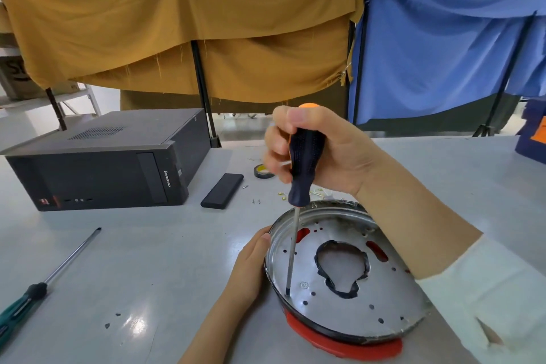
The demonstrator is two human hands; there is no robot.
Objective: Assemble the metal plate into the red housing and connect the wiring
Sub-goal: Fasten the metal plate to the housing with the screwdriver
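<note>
Bright overhead light, edge distortion

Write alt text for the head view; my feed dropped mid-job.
The right hand grips a black-handled screwdriver upright, its tip in a hole near the left edge of the metal plate seated in the red housing, while the left hand rests on the rim. A second screwdriver, a desktop computer and loose screws lie on the grey table.

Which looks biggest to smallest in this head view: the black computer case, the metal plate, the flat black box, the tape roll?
1. Black computer case
2. Metal plate, though it sits nearest the camera, so it may look larger than it is
3. Flat black box
4. Tape roll, partly hidden behind the right hand
</note>
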